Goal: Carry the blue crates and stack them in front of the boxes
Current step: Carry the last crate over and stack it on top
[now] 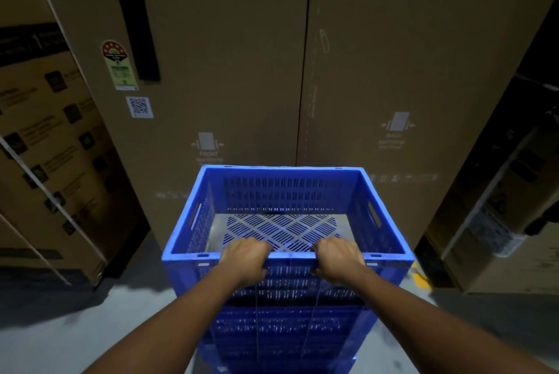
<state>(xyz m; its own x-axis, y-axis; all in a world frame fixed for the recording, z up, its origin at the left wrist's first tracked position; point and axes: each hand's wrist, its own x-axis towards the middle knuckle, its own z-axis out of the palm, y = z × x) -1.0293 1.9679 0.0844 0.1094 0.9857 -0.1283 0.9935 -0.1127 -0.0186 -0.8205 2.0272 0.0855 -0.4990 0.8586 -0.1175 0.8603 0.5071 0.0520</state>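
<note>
Both hands are clamped on the near rim of the top blue crate [281,192]. The left hand [245,261] and right hand [338,261] sit close together near the middle, fingers curled over the edge and into the crate, knuckles up.

That crate sits on a stack of more blue crates [284,328], which are pretty blurry lower down. The stack stands on the grey floor [75,328], right in front of two tall cardboard boxes. The left box [227,71] has an energy rating sticker [119,65], a QR label [139,107] and a black strip [136,26]. The right box [408,56] stands tight beside it. The crate's far rim is very near them, but I can't tell if it touches.

More printed cartons [45,131] lean in on the left and some darker ones [499,192] are on the right. There's also a bit of yellow floor marking [422,278] by the right side of the stack.

Inside the top crate you just see its slotted bottom and vented walls.
</note>
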